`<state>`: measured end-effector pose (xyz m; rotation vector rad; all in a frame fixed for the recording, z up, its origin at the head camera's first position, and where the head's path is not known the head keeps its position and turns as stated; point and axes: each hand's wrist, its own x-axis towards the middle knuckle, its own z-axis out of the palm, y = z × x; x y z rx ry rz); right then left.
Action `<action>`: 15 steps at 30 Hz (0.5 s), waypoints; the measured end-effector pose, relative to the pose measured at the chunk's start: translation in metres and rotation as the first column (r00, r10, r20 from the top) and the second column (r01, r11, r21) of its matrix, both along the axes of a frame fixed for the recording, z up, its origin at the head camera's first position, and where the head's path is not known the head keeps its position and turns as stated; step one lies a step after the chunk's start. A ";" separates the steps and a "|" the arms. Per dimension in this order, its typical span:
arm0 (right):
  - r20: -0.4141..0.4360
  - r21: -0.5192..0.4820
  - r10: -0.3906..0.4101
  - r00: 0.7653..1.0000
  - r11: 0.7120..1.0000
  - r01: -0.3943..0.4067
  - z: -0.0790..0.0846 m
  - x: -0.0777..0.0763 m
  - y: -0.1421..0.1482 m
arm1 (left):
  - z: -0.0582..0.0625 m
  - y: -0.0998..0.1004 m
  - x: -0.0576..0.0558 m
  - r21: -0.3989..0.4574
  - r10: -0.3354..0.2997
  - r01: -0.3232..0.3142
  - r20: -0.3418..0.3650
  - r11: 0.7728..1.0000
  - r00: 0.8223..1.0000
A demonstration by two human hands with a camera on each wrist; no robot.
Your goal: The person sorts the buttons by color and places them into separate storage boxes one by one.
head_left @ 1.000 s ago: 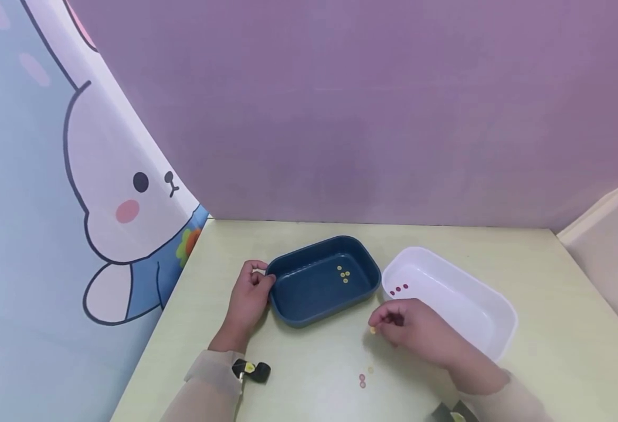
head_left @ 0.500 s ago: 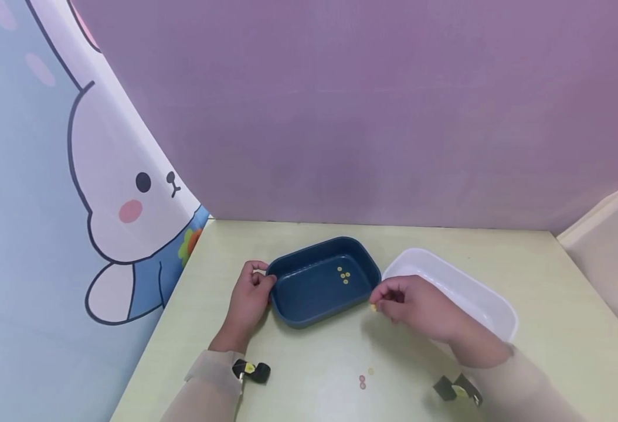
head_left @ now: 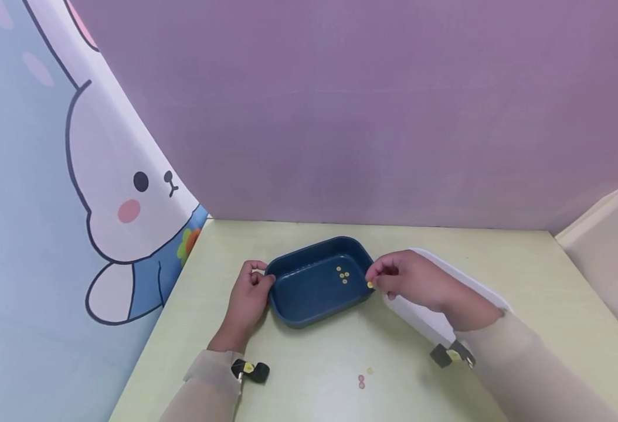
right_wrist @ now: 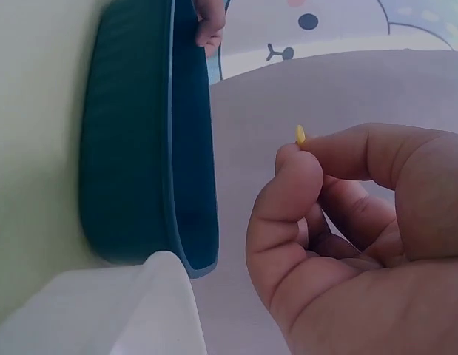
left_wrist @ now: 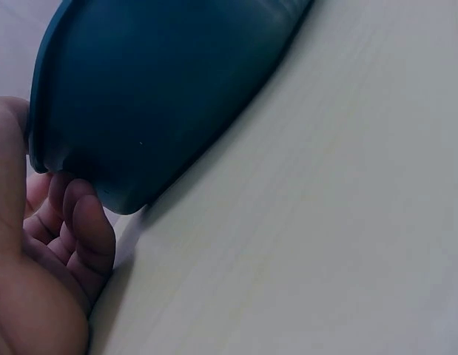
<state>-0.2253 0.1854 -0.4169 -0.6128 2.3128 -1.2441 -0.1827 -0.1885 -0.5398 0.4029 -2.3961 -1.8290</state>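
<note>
My left hand (head_left: 249, 297) grips the left end of a dark blue plastic tray (head_left: 309, 319), thumb over its rim. The left wrist view shows its curled fingers (left_wrist: 92, 225) under the outside of that rim. Several small yellow buttons (head_left: 342, 275) lie on the tray's floor towards the right. My right hand (head_left: 420, 284) pinches a yellow button (right_wrist: 300, 134) between thumb and forefinger, at the tray's right rim. A white tray (head_left: 422, 319) stands partly hidden beneath my right hand and forearm; red buttons seen in it earlier are covered.
On the pale table (head_left: 298, 375), two red buttons (head_left: 361, 381) and a yellow button (head_left: 370, 371) lie near the front. A purple wall panel (head_left: 340, 117) rises behind the table, and a rabbit-print panel (head_left: 129, 205) stands at left.
My right hand has risen away from the front of the table to the dark blue tray's right rim, carrying the yellow button. The left hand stays on the tray.
</note>
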 end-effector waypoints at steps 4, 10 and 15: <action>0.048 -0.002 -0.003 0.999 1.000 0.003 0.003 -0.010 -0.004 | 0.000 0.000 -0.001 0.013 -0.005 0.005 -0.009 1.000 1.000; 0.098 0.038 -0.036 0.995 0.999 0.033 0.010 -0.025 -0.011 | 0.001 0.000 -0.001 0.016 -0.002 0.002 -0.002 1.000 1.000; 0.103 0.032 -0.041 0.994 0.999 0.038 0.011 -0.037 -0.018 | 0.002 0.000 -0.001 0.014 -0.001 0.001 0.002 1.000 1.000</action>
